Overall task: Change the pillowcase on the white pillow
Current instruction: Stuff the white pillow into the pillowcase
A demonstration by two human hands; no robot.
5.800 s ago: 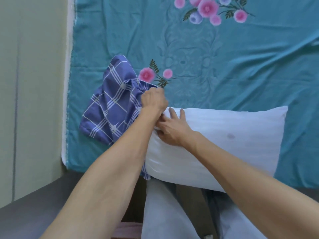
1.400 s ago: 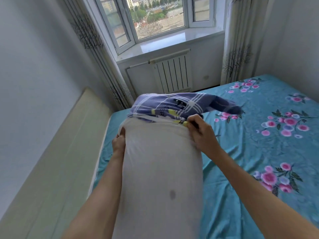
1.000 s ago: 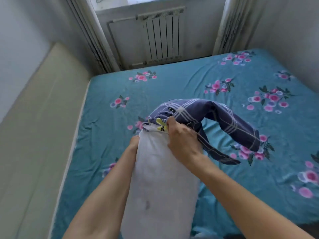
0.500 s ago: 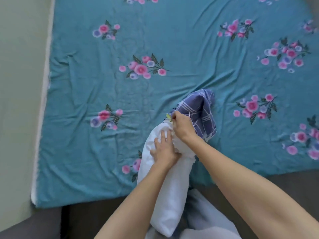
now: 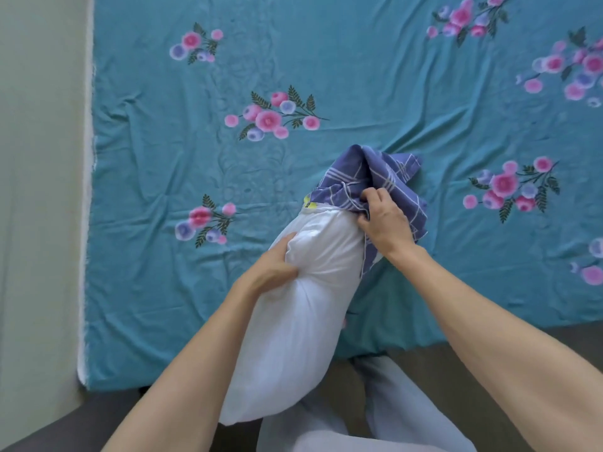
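Note:
The white pillow stands on end over the near edge of the bed, its far end pointing away from me. A blue checked pillowcase is bunched over that far end and covers only the tip. My left hand grips the pillow's left side just below the case, squeezing a dent into it. My right hand pinches the pillowcase's hem on the right side of the pillow.
A teal bedsheet with pink flowers covers the bed. A pale wall panel runs along the left edge. Dark floor and my light trousers lie below the bed's near edge.
My left hand shifted from the pillow's top face to its left side and now squeezes it. My right hand drew the hem a little further along the pillow. The view moved closer.

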